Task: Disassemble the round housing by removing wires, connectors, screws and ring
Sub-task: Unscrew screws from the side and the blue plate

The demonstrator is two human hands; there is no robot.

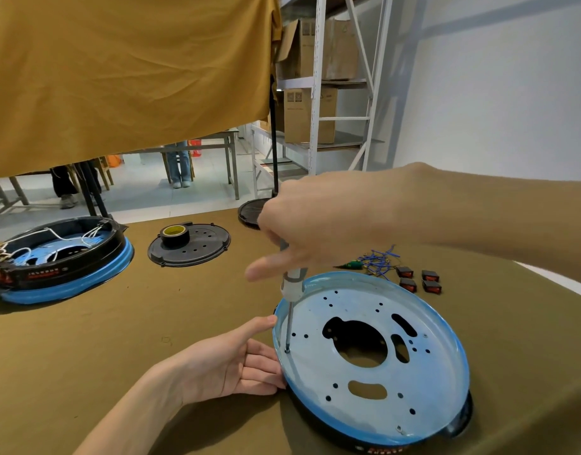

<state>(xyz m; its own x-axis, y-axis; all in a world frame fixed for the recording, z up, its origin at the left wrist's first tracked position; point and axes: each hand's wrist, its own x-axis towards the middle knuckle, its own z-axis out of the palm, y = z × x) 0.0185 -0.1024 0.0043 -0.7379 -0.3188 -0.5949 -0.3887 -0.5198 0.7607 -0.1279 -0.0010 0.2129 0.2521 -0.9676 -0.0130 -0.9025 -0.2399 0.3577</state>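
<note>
Risk first: driver tip [287,350] seated in a screw close to the left rim of the round housing [371,359], shaft leaning slightly; likely to cam out and skate across the pale blue plate if downward pressure eases or the lean grows. Likely to chew the screw head too, should the bit sit only half in the slot; too small here to tell how well it sits. Housing resting on the olive table cloth [118,356], braced on one side only, so apt to turn or slide away toward the right under torque. Loosened screw liable to hop out and roll off across the cloth, or drop through one of the plate's large cut-outs.

Right hand [315,231] above the housing's far left edge, wrist reaching in from the right, fingers wrapped round the handle of the screwdriver [292,280], forefinger stretched out loose to the left, blurred. Left hand [236,362] flat against the housing's left rim, palm up and toward it, fingers straight and together, pressing rather than clutching, thumb lifted near the rim's top edge.

Beyond the housing on its far right: loose blue wires [378,261] and four small black switches [417,280], already off. Far left of the housing: a second unit [59,257], wires still in it, and a black cover with a roll of tape [175,234] on top
</note>
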